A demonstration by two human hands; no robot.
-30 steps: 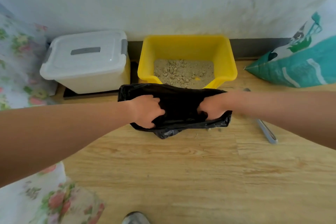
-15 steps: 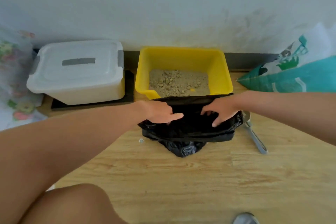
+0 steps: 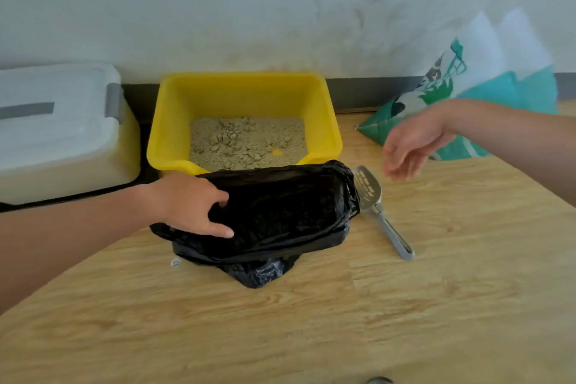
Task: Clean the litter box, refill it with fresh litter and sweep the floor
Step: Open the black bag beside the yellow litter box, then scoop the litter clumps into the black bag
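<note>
Litter box (image 3: pixel 243 93) front behind black bag (image 3: pixel 280 212)

My left grip (image 3: pixel 190 206) and right grip (image 3: pixel 411 146) are showing as bare hands, with my left forearm (image 3: pixel 78 227) and right forearm (image 3: pixel 514 140) running uncovered to the frame's edges.

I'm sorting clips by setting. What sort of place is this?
Probably a home corner kept for a cat: a yellow litter box of clumped litter on a wood-look floor against a wall, with a slotted scoop, a black bag and a printed sack nearby.
</note>
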